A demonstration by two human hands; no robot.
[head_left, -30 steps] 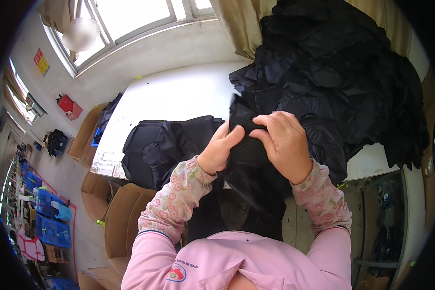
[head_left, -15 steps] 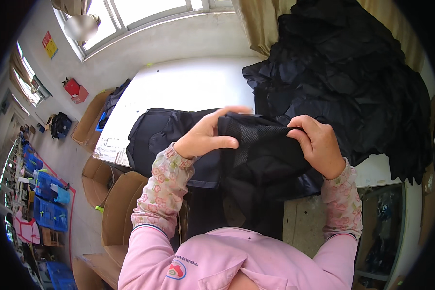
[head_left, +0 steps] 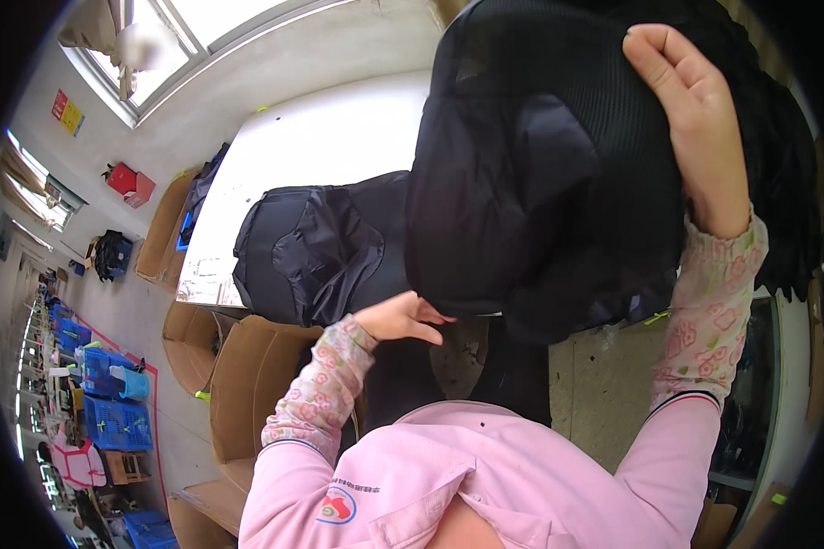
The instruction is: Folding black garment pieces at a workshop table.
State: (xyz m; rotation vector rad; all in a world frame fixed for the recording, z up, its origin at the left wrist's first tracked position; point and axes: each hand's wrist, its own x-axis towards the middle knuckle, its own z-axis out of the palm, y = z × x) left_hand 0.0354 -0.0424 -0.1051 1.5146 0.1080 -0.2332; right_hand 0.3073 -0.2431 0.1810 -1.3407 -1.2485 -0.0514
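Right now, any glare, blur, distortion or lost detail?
Head view: window blown out white, tabletop near it overexposed; pale round thing by the window blurred; black fabric piece in the right hand very dark, folds hard to read; fisheye curves straight edges, corners black.

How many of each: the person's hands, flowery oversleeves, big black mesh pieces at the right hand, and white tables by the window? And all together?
Hands: 2, left hand and right hand
Flowery oversleeves: 2
Black mesh fabric piece: 1
White table: 1
Total: 6
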